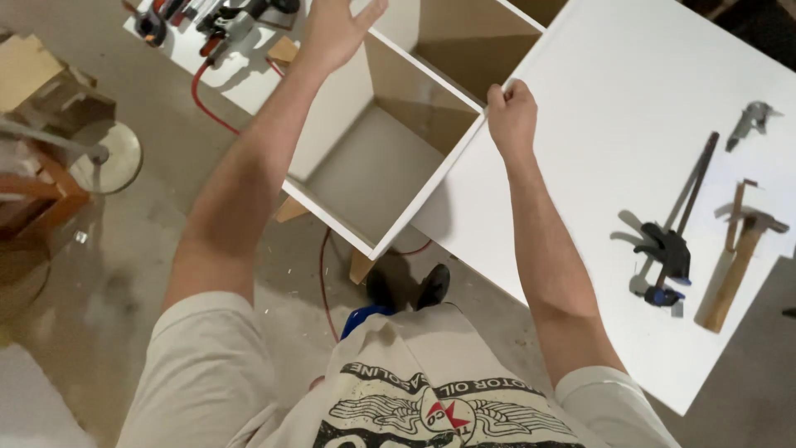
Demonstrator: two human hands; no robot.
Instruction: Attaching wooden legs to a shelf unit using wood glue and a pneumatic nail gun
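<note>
The right hand (512,116) curls shut over the top edge of the white cabinet box (373,158), at its near corner. The left hand (336,29) lies open, fingers spread, on the opposite side panel. The box sits open-topped between both grips, its long axis running away from the person. Right of the right hand, well apart on the white board (613,124), lie a bar clamp (672,236) and a hammer (738,261).
</note>
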